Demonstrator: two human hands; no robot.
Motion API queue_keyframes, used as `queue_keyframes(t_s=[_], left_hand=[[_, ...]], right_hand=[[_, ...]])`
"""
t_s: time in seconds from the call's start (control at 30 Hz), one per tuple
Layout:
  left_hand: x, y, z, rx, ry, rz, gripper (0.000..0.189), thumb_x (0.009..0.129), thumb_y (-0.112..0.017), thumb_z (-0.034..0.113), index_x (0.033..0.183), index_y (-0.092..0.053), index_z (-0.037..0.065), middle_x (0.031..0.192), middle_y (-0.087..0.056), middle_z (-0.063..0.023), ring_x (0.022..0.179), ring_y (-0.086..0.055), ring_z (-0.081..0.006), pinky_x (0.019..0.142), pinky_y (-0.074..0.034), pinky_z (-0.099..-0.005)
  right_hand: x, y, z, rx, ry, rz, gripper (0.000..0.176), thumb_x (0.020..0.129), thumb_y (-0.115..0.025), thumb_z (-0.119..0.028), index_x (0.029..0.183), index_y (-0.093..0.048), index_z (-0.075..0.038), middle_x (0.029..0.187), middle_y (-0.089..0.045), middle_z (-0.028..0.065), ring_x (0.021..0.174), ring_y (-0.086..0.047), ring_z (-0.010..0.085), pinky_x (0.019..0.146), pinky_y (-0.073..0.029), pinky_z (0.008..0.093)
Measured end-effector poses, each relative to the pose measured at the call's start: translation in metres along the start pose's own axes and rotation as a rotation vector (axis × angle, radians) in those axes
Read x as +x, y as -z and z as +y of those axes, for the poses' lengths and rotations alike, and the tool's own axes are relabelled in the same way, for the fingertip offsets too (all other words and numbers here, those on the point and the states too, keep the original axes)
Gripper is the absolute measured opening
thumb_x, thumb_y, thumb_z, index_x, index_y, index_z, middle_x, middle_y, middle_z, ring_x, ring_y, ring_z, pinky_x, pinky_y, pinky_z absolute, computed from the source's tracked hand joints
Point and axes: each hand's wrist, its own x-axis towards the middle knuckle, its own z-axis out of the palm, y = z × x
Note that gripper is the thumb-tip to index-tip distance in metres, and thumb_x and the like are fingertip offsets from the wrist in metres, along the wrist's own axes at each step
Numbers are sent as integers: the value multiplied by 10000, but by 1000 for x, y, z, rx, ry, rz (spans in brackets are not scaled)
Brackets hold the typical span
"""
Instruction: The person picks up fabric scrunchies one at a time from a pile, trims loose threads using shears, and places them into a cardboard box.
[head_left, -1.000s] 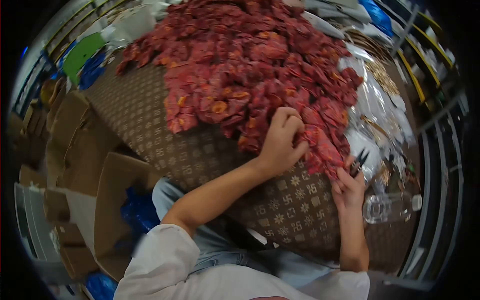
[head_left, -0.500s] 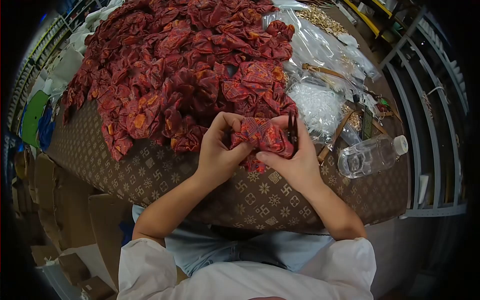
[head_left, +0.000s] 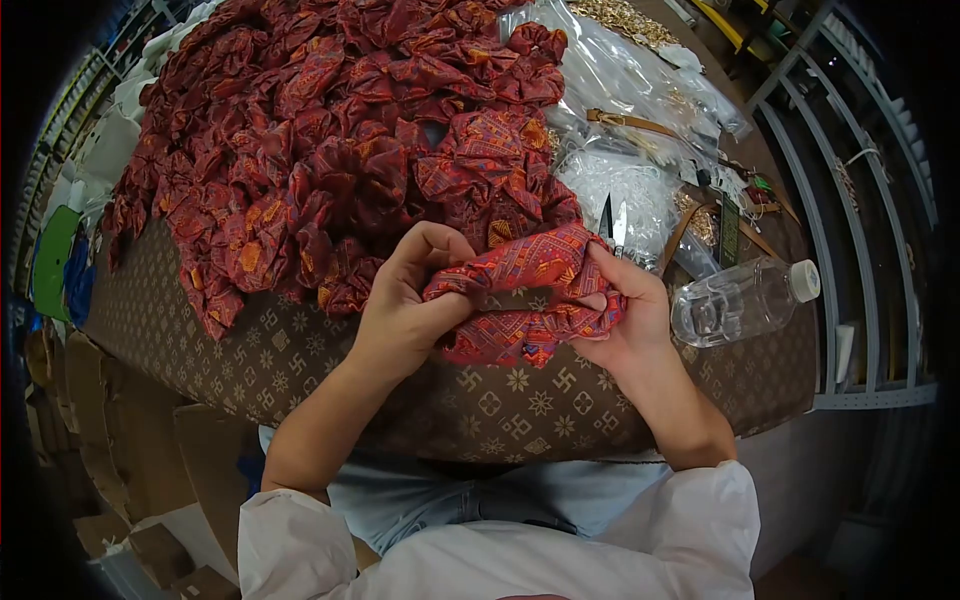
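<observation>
Between my two hands a red patterned fabric piece [head_left: 530, 262] is stretched into a loop with a gap in its middle. My left hand [head_left: 410, 300] pinches its left end between thumb and fingers. Its right end is gripped by my right hand [head_left: 632, 310], with the thumb partly inside the folds. Small scissors [head_left: 614, 226] with parted blades stick up beside my right hand; their handles are hidden. Just beyond my hands lies a large pile of similar red fabric pieces [head_left: 300, 150].
The brown patterned table cover [head_left: 500, 410] runs under everything. At the right are a clear bottle [head_left: 735, 302], a bag of white bits [head_left: 615, 190], tan straps [head_left: 632, 122] and plastic bags [head_left: 590, 75]. A metal rack [head_left: 850, 200] stands further right, cardboard [head_left: 130, 430] at lower left.
The bunched fabric has been opened out into a wider loop. My hands have moved apart, and the scissors' blades now show spread above my right hand.
</observation>
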Motion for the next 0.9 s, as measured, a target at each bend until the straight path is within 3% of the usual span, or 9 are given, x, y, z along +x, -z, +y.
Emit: queue_keyframes(t_s=[0.17, 0.23, 0.37, 0.5, 0.6, 0.7, 0.77, 0.83, 0.9], left_hand=[[-2, 7, 13, -136, -54, 93, 290, 631, -495, -99, 885, -438, 29, 834, -496, -18, 749, -507, -68, 686, -408, -194], [-1, 11, 16, -179, -92, 140, 288, 638, -488, -110, 881, -436, 37, 827, -490, -11, 738, -497, -59, 664, -408, -184], [2, 6, 14, -233, -91, 121, 285, 653, -492, -112, 888, -435, 38, 836, -496, -9, 726, -495, -51, 654, -415, -179], [-2, 2, -2, -168, 322, -136, 351, 692, -599, -35, 989, -424, 30, 947, -512, -41, 829, -503, -63, 737, -420, -203], [-5, -3, 6, 50, 174, -424, 793, 619, -740, 89, 1261, -280, 12, 1193, -416, -79, 1126, -385, -151, 945, -299, -298], [-3, -5, 7, -16, -56, -358, 820, 600, -757, 101, 1260, -279, 13, 1204, -407, -75, 1142, -363, -156, 963, -272, -306], [-2, -8, -1, 103, -138, -302, 769, 611, -751, 109, 1240, -321, 7, 1176, -435, -75, 1102, -400, -146, 932, -312, -291], [-2, -11, 0, 253, 19, -184, 560, 664, -709, 62, 1151, -437, 13, 1035, -521, -68, 1008, -475, -124, 867, -384, -257], [-2, -10, 1, 272, 35, -150, 425, 702, -677, 56, 1081, -492, -2, 900, -566, -45, 881, -533, -105, 777, -430, -229]], right_hand=[[-3, -8, 5, -70, 3, 118, 221, 824, -453, -110, 1001, -507, 11, 769, -580, 78, 549, -501, 105, 556, -439, 260], [-2, 4, 4, -5, 1, -137, 262, 808, -463, -90, 1045, -482, 20, 836, -581, 107, 609, -528, 133, 572, -437, 257], [-6, -4, 3, -130, 92, -163, 302, 789, -479, -66, 1077, -463, 21, 881, -572, 120, 678, -553, 157, 552, -431, 252], [-8, -4, 0, -383, 51, -106, 313, 765, -517, -50, 1068, -467, 14, 895, -570, 102, 725, -556, 135, 530, -416, 221], [-7, -6, -3, -625, 18, 21, 288, 757, -560, -73, 1029, -502, -1, 907, -569, 75, 737, -544, 101, 557, -421, 207], [-5, -11, 2, -890, 2, 100, 274, 752, -603, -114, 992, -527, -6, 888, -573, 45, 734, -531, 75, 605, -430, 205], [1, -6, 14, -1220, 314, -20, 274, 758, -618, -149, 973, -532, -3, 821, -570, 21, 716, -516, 62, 631, -427, 209], [1, -7, 20, -1151, 347, -59, 280, 756, -633, -173, 952, -530, -1, 760, -554, 7, 688, -503, 62, 624, -418, 212], [-3, -13, 22, -1226, 425, 160, 276, 749, -645, -189, 925, -531, -10, 741, -544, 8, 678, -488, 57, 616, -409, 205]])
